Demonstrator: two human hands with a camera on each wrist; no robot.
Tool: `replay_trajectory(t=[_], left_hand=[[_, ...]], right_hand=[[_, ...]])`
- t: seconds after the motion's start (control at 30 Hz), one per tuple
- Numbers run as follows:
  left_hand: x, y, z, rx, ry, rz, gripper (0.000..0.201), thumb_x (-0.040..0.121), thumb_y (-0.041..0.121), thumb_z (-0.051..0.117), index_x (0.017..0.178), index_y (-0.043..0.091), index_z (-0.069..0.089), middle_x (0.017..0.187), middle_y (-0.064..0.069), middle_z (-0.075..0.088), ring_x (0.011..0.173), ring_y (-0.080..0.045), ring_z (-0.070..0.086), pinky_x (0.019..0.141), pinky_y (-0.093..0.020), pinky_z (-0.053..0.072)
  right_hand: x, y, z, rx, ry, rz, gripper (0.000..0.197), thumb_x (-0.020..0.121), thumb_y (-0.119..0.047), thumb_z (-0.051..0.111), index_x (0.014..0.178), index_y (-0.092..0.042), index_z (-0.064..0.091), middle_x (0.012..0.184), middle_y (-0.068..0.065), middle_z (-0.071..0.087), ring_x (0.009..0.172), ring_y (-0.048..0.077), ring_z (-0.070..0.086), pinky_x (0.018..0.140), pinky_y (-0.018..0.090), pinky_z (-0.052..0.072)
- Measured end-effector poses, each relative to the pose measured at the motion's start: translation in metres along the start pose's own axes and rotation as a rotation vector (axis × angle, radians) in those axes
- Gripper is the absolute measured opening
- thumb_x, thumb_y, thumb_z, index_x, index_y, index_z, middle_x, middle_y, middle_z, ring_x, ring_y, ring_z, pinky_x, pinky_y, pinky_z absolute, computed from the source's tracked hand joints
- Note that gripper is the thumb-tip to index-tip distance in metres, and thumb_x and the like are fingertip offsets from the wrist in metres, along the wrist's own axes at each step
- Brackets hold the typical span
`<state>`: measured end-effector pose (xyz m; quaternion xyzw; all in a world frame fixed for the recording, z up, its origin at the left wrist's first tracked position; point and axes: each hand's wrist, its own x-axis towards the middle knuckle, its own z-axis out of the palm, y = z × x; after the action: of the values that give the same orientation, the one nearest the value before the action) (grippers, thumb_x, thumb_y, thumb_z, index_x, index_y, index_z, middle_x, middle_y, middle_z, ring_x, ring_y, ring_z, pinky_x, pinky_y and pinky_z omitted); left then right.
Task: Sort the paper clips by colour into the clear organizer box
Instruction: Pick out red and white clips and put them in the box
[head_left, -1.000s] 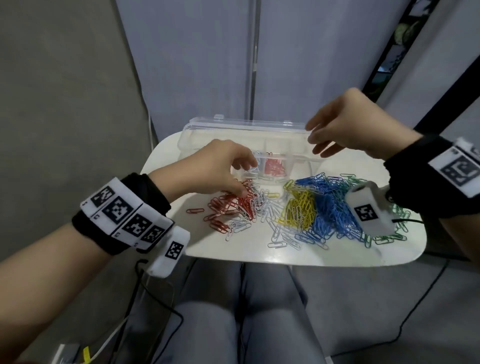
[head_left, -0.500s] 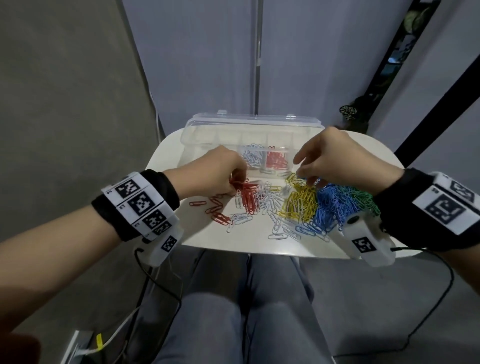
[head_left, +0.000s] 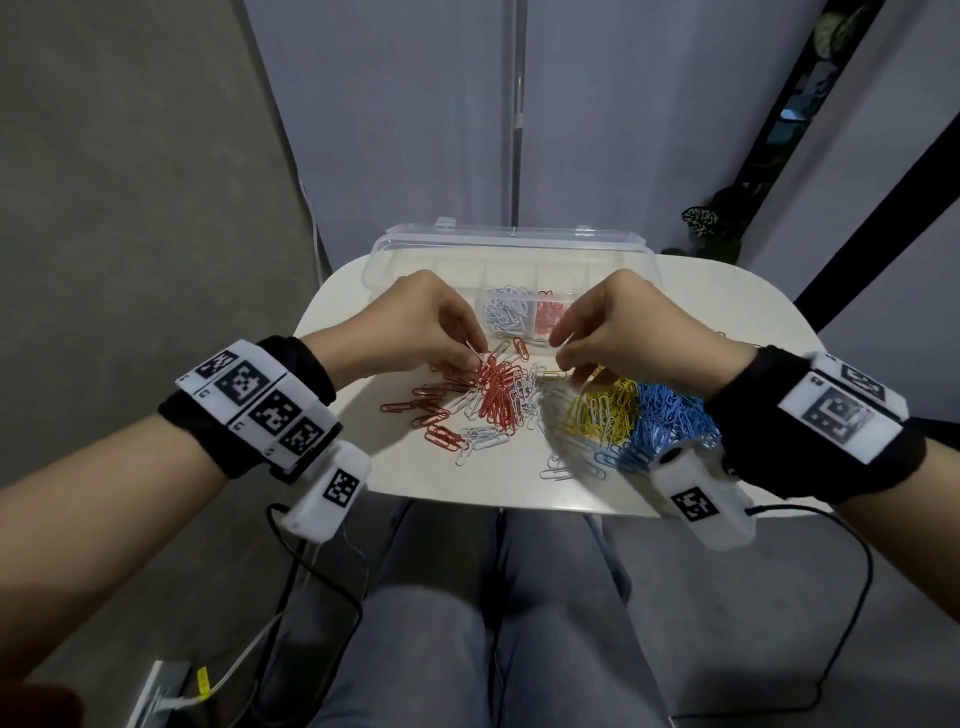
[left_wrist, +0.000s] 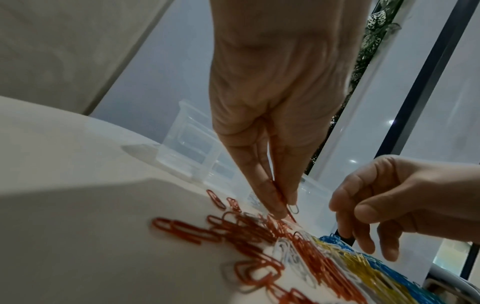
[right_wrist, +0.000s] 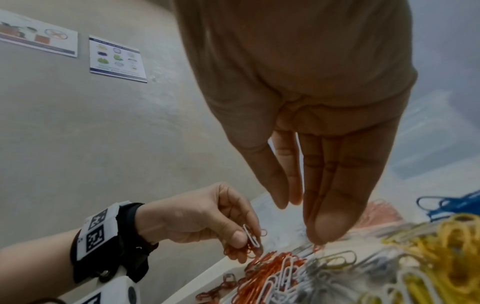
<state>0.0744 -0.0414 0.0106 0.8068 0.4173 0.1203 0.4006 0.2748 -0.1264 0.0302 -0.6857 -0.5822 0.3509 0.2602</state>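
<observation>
White table (head_left: 498, 483) over grey-trousered knees, loose paper clips (head_left: 597, 415) heaped by colour — red, white, yellow, blue, left hand (head_left: 415, 332) pinching a few clips, right hand (head_left: 623, 332) reaching with fingers straight, holding nothing, clear box (head_left: 511, 249) behind — white and red clips inside.

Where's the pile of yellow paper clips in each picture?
Head view: the yellow paper clips lie right of centre on the white table, below the right hand.
Left wrist view: bottom right.
Right wrist view: bottom right corner.
Shared landmark: the red paper clips beside them, toward the left hand.
</observation>
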Motion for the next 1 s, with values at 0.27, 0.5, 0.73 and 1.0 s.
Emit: replay_trajectory(t=[0.27,0.5,0.73,1.0], left_hand=[[-0.001,0.002,0.001,-0.118,-0.001,-0.004,0.017,0.069,0.005,0.082,0.082,0.013,0.076,0.08,-0.011,0.074,0.07,-0.023,0.068,0.062,-0.031,0.052],[-0.005,0.009,0.003,-0.097,0.01,0.003,0.044,0.066,0.004,0.084,0.104,0.015,0.063,0.091,-0.001,0.073,0.067,-0.008,0.069,0.061,-0.025,0.053],[-0.009,0.017,0.011,0.032,0.082,0.055,0.061,0.061,0.009,0.087,0.11,0.02,0.052,0.075,0.001,0.071,0.062,-0.005,0.065,0.069,-0.037,0.055],[-0.01,0.018,0.006,-0.075,0.097,0.017,0.054,0.062,0.007,0.087,0.106,0.016,0.058,0.074,-0.003,0.072,0.061,-0.009,0.069,0.061,-0.029,0.057]], right_hand=[[0.008,-0.009,0.018,0.187,-0.077,0.04,0.017,0.077,0.009,0.07,0.094,0.009,0.067,0.08,0.032,0.068,0.064,0.031,0.068,0.062,0.042,0.061],[0.013,-0.015,0.02,0.371,-0.076,0.089,0.032,0.075,0.012,0.069,0.106,0.008,0.064,0.091,0.032,0.067,0.077,0.036,0.067,0.076,0.049,0.058],[0.01,-0.017,0.026,0.403,-0.159,0.117,0.031,0.076,0.012,0.069,0.106,0.013,0.061,0.09,0.033,0.066,0.07,0.033,0.064,0.066,0.037,0.059],[0.013,-0.011,0.027,0.405,-0.109,0.13,0.018,0.075,0.015,0.067,0.093,0.015,0.063,0.078,0.025,0.064,0.064,0.033,0.065,0.063,0.041,0.06]])
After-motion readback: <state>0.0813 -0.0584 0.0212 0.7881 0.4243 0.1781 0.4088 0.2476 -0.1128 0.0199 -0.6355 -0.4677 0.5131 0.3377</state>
